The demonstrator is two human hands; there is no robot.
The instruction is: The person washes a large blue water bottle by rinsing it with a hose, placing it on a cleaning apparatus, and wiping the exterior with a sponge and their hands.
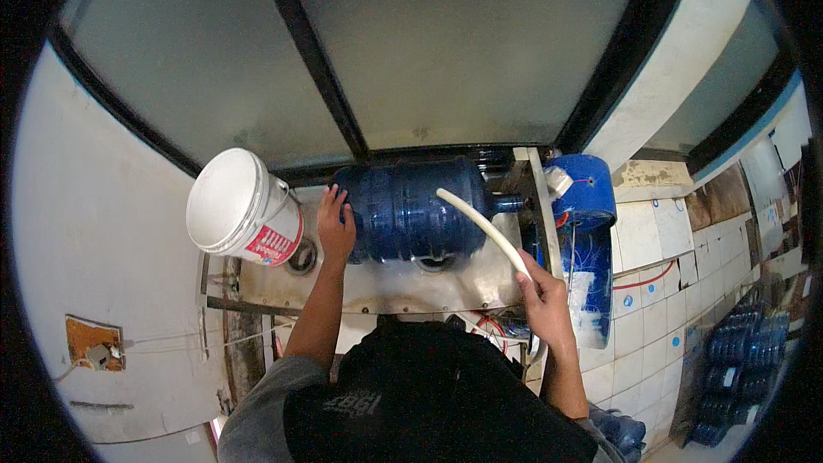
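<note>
A large blue water jug (403, 210) lies on its side on a metal bench (377, 287), its neck pointing right. Against the jug's base end, at the left, rests my left hand (337, 223), its fingers stretched out along the plastic. My right hand (544, 300) is closed round a cream-coloured hose (480, 221). The hose's free end reaches up and left over the jug's shoulder; I cannot tell whether it touches. Below the hand, the rest of the hose is mostly hidden by my arm and body.
A white bucket (227, 201) stands at the bench's left end, beside a dark round fitting (303, 257). Blue drums (587, 257) stand right of the bench's metal upright (546, 206). Several blue jugs (729, 377) are stacked at the far right. Frosted panes (463, 43) rise behind the bench.
</note>
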